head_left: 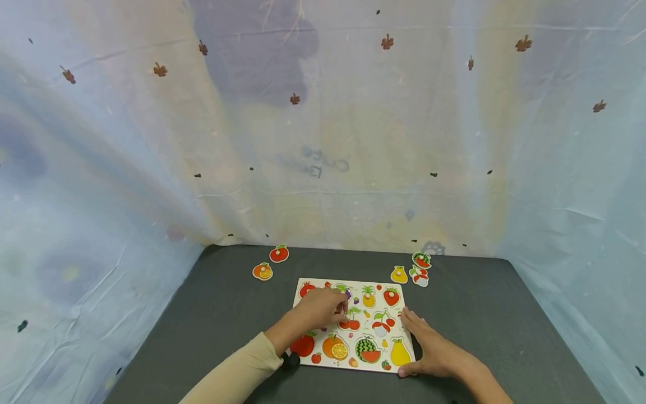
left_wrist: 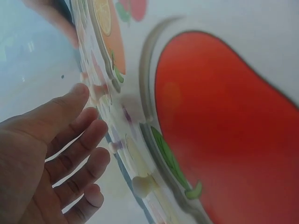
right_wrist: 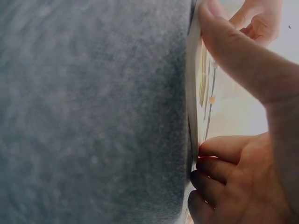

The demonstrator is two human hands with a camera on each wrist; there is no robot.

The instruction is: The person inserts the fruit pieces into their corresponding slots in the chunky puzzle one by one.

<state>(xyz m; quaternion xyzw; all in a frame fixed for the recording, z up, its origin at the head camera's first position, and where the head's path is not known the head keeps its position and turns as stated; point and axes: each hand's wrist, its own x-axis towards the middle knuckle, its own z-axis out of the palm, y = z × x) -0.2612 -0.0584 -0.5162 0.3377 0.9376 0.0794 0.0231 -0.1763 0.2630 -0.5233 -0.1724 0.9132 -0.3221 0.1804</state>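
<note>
A white fruit puzzle board (head_left: 370, 367) lies on the dark tabletop. Over its upper left part reaches my left hand (head_left: 318, 307), its relaxed fingers bent near the red cherries (head_left: 349, 325) and a partly covered grape piece. In the left wrist view, that hand (left_wrist: 60, 154) has its thumb and fingers apart, grasping nothing; the thumb tip is close to a knob. My right hand (head_left: 434, 348) rests along the board's right edge, thumb at the near corner and fingers farther up. The right wrist view shows its fingers (right_wrist: 219, 161) against the board's side. Pineapple (head_left: 369, 298) and strawberry (head_left: 391, 297) pieces sit in the board.
Behind the board on the left lie a red fruit piece (head_left: 278, 254) and an orange piece (head_left: 262, 271). Behind on the right are a pear piece (head_left: 398, 274), a watermelon piece (head_left: 421, 260) and a red-and-white fruit piece (head_left: 419, 275). A patterned curtain (head_left: 353, 140) hangs behind the table.
</note>
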